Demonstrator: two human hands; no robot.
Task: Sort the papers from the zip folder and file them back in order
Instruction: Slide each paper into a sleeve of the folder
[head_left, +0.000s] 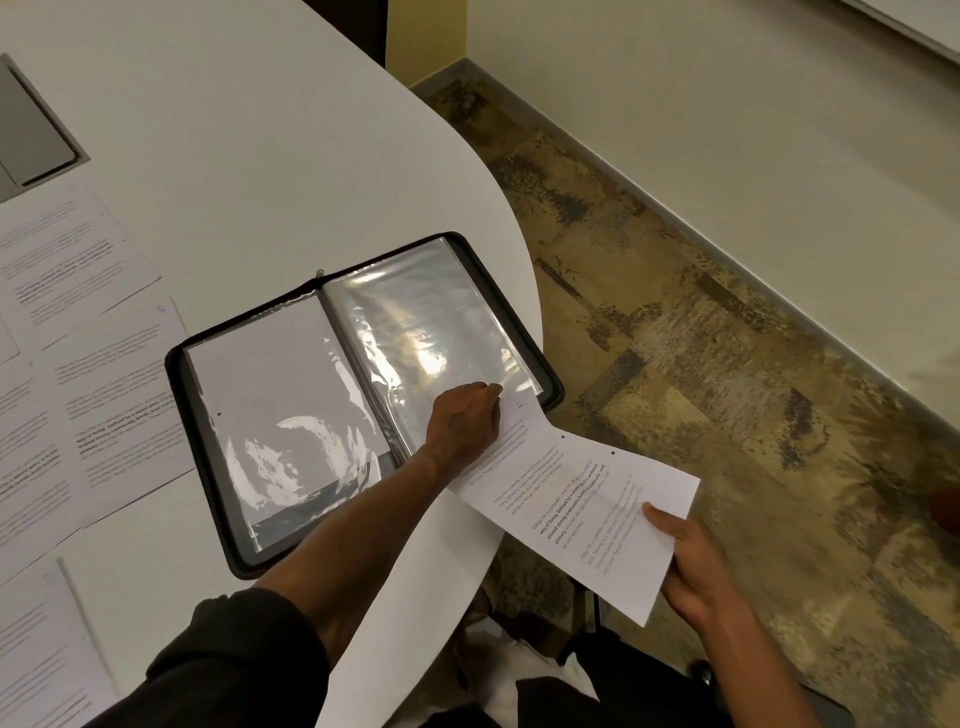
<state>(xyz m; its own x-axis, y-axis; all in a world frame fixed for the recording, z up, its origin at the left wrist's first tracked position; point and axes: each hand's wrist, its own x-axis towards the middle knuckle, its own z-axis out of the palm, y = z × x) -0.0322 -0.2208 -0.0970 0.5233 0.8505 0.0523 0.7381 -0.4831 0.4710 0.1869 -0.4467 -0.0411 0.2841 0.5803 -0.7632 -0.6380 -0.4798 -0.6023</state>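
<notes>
A black zip folder (550, 379) lies open near the table's rounded right edge, with clear plastic sleeves on both pages. The left sleeve (280, 395) holds a white sheet. My left hand (465, 415) rests at the lower edge of the empty right sleeve (431, 327), its fingers curled at the sleeve's opening and the top of a printed sheet (582, 514). My right hand (691, 566) grips that sheet's lower end, out past the table edge. The sheet's top end meets the right sleeve's opening.
Several printed pages (104, 374) lie spread over the left part of the white table (249, 156). A grey panel (31, 135) is set into the table at far left. Patterned carpet (727, 338) and a wall lie to the right.
</notes>
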